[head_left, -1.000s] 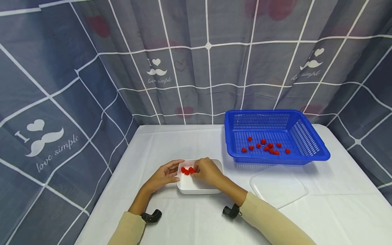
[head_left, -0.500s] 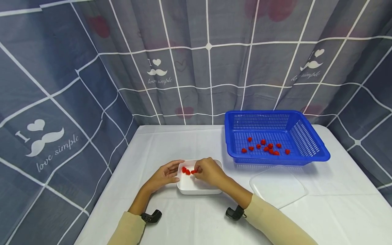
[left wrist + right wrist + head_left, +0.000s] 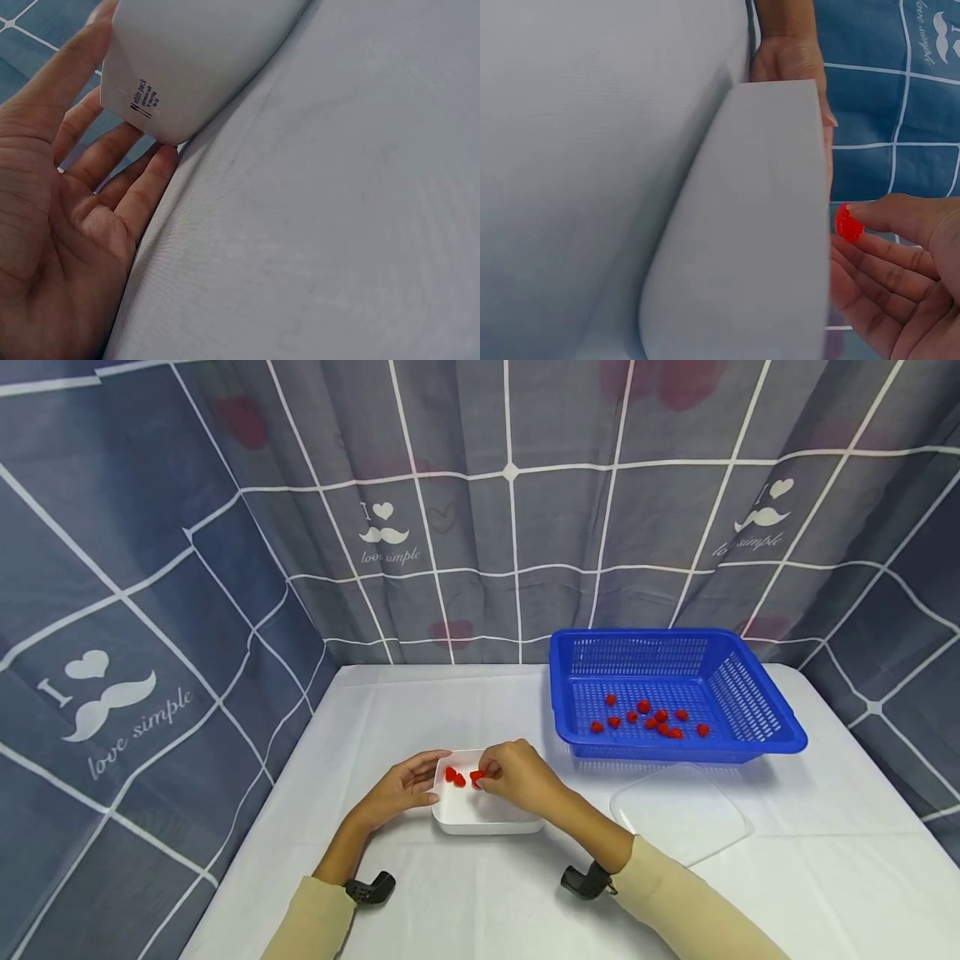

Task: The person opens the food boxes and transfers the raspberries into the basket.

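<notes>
In the head view a white rectangular plastic box [image 3: 487, 827] stands on the table, with small red berries [image 3: 460, 781] at its left end inside. My left hand [image 3: 401, 792] is cupped against the box's left end, its relaxed fingers along the end wall and thumb by the rim. Over the box, my right hand [image 3: 517, 772] pinches a red berry [image 3: 848, 223] between thumb and fingertips, and the right wrist view shows this berry's bumpy surface. More red shows just below the pinched berry in the head view. The palm hides the box's right part.
A blue perforated basket [image 3: 678, 747] with several red berries in it stands at the back right. A translucent flat lid [image 3: 682, 818] lies on the white tablecloth [image 3: 442, 902] right of the box. Patterned grey curtains [image 3: 555, 518] close off the back and sides.
My right hand has shifted slightly right and up inside the box, with a red berry now showing at its fingertips. The berries near it look rearranged. My left hand stays in place.
</notes>
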### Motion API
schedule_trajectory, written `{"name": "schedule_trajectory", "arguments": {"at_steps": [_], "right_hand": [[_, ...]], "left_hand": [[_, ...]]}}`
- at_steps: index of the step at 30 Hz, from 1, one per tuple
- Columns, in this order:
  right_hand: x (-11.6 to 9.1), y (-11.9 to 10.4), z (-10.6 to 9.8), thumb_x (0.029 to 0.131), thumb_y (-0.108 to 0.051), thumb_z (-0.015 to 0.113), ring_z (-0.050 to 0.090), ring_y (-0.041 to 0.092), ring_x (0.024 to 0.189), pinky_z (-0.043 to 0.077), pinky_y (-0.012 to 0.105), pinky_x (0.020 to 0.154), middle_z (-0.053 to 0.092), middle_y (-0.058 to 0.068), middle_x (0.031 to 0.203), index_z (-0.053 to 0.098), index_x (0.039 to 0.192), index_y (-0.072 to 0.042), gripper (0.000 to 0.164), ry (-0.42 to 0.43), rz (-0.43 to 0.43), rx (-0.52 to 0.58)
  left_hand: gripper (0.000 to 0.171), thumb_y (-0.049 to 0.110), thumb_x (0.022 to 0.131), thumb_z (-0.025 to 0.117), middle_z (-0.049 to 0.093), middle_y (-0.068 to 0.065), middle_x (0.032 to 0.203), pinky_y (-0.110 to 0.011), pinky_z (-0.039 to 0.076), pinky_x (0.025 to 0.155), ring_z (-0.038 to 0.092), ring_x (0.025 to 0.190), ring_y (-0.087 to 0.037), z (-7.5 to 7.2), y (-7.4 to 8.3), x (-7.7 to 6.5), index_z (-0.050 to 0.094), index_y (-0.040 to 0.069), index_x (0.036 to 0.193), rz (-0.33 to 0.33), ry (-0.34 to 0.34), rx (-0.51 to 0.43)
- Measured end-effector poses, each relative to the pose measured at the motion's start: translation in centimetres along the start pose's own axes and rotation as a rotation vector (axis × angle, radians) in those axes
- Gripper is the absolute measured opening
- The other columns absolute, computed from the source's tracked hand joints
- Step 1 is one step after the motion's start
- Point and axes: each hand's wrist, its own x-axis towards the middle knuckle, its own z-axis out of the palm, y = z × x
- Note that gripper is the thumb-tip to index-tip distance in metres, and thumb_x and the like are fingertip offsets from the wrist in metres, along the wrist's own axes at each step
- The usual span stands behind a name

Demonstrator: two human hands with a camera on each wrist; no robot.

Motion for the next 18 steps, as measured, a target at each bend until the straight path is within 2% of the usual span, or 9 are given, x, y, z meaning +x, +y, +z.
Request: {"name": "schedule_trajectory", "arguments": {"at_steps": [18], "right_hand": [[-1.3,-1.2,-3.2,0.083,-0.003,0.082,0.070,0.012,0.073,0.058,0.017,0.066,0.075,0.002,0.082,0.076,0.091,-0.004,0.010,0.053,-0.020,0.005]], "left_hand": [[0.067,-0.002,0.089,0.074,0.047,-0.016,0.152,-0.025,0.042,0.111,0.043,0.143,-0.035,0.0,-0.3,0.0,0.048,0.010,0.150,-0.009,0.014,0.018]]}}
